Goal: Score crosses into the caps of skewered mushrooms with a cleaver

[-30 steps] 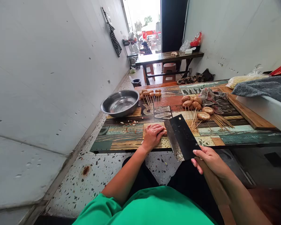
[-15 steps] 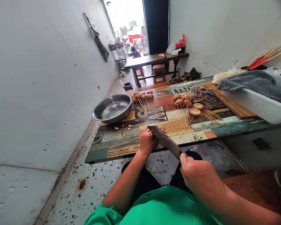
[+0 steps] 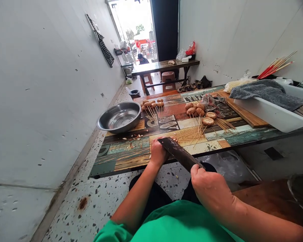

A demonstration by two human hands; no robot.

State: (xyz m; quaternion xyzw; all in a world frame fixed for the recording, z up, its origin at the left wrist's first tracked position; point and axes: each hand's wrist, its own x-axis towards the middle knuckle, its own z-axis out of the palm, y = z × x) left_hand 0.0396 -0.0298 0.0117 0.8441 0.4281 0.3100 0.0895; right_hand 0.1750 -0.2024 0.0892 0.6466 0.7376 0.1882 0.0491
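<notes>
Cleaver (image 3: 178, 153) in right hand (image 3: 210, 188), partly hiding left hand (image 3: 158, 154)

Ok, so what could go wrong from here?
The cleaver is right by the left hand, so a slip of the right hand could cut it. That left hand is near the front edge of the table, so a dropped piece might fall. The bowl sits at the left edge; a bump could topple it.

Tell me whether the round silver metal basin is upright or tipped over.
Upright: the basin sits on the multicoloured patchwork table, its wide mouth facing up.
</notes>
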